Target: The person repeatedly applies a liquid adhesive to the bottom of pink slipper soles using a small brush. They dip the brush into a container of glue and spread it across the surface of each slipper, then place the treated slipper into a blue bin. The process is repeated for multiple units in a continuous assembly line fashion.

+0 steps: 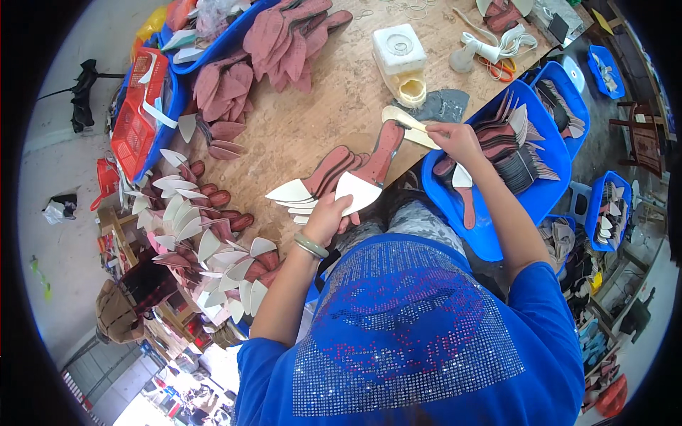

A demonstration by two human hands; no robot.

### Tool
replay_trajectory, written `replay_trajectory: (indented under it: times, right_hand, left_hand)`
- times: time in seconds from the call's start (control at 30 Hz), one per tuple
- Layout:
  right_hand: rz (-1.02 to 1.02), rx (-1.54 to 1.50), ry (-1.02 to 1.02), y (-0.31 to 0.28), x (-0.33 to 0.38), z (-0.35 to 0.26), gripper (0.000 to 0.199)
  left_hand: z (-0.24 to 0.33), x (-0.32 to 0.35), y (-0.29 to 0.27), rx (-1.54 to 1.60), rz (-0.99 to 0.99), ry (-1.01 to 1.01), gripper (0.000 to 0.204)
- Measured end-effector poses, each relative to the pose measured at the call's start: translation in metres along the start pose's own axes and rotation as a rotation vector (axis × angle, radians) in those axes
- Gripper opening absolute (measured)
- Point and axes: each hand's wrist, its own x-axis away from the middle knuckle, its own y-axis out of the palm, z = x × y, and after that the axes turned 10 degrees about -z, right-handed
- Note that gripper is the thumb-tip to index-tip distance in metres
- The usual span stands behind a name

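Seen from the head camera, a person in a blue studded shirt (412,326) worked at a brown wooden tabletop (341,92). The left hand (330,219), a pale green bangle (310,246) at its wrist, was clamped on a flat, insole-shaped piece, brick red with a white pointed end (381,157), thumb laid over the white part. The piece was at the table's near edge, in front of the person; its long axis ran slantwise, the white end toward the person and lower left, the narrower red end away and slightly right.

The right hand (455,143) had thumb and fingers together on the thin handle of a cream, flat-ended tool (399,116), whose broad end pointed left, beside the red end; whether the two touched could not be told.

Just left lay an overlapping row of matching red-and-white pieces (323,172), white tips to the left. Beyond stood a white, block-shaped container with a cream round opening (399,53), near a dark grey flat sheet (447,105). To the right, a blue plastic bin (485,243) held more pieces.
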Motion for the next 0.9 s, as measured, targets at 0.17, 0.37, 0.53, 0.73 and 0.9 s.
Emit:
replay_trajectory:
  times: [0.17, 0.37, 0.53, 0.73, 0.9]
  right_hand:
    - [0.006, 0.039, -0.149, 0.006, -0.005, -0.021, 0.020]
    - [-0.038, 0.024, -0.272, 0.025, 0.026, -0.044, 0.018]
    - [-0.175, -0.038, -0.282, 0.054, 0.048, -0.071, 0.019]
    - [-0.344, -0.560, -0.028, 0.070, 0.050, -0.087, 0.021]
    - [-0.129, -0.070, -0.185, 0.050, 0.035, -0.063, 0.020]
  left_hand:
    - [-0.001, 0.001, 0.006, 0.012, 0.024, -0.006, 0.023]
    - [-0.007, -0.002, 0.003, 0.018, 0.039, 0.013, 0.023]
    - [-0.013, -0.008, 0.005, -0.006, 0.068, 0.051, 0.024]
    - [-0.007, -0.009, 0.009, -0.009, 0.114, 0.024, 0.025]
    - [-0.007, -0.009, 0.003, -0.043, 0.107, 0.026, 0.023]
